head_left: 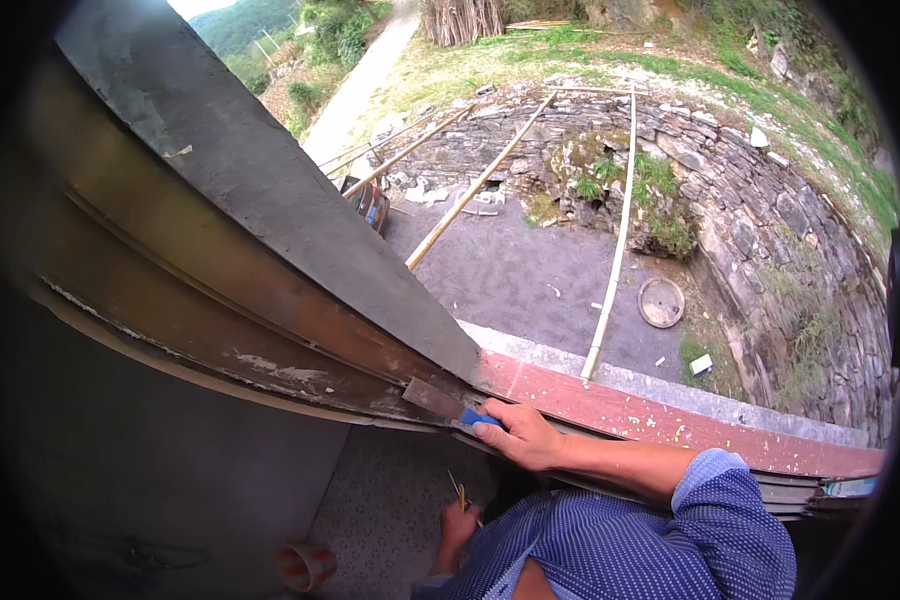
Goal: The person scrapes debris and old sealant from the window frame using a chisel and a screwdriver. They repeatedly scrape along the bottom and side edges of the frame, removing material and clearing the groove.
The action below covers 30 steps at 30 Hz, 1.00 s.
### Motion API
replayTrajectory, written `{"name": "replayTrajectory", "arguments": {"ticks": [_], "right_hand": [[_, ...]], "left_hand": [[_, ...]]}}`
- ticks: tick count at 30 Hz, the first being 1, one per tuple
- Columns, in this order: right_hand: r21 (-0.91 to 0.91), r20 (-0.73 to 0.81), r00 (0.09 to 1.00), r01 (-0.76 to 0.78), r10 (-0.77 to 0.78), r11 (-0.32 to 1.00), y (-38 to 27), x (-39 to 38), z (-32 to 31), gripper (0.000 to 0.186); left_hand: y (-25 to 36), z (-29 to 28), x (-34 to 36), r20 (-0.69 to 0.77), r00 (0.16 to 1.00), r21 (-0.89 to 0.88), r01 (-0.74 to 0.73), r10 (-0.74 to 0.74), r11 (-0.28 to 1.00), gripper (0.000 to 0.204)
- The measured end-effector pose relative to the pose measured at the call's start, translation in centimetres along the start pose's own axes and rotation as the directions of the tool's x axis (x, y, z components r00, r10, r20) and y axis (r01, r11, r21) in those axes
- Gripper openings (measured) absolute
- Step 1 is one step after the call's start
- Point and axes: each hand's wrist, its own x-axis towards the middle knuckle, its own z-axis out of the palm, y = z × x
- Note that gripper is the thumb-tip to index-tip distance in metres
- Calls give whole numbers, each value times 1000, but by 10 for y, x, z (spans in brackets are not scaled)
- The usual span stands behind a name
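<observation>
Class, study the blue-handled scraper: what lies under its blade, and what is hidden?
Around the blade shows the brown frame, with pale residue farther left. Whatever lies directly beneath is covered; the right hand also hides part of the handle.

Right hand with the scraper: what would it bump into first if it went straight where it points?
Probably the brown frame, since the right hand points the scraper that way; depth is hard to tell.
</observation>
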Motion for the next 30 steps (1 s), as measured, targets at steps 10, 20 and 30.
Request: {"name": "replayTrajectory", "arguments": {"ticks": [10, 20, 30], "right_hand": [[82, 1, 999, -39, 39, 996, 2, 11, 0, 39], [-64, -43, 999, -14, 11, 998, 1, 13, -3, 38], [-102, -112, 991, 55, -66, 993, -6, 20, -4, 35]], "left_hand": [[1, 2, 1, 6, 1000, -47, 15, -15, 999, 27], [2, 1, 5, 54, 996, 9, 71, -72, 997, 28], [41, -16, -3, 96, 994, 55, 54, -59, 997, 28]]}}
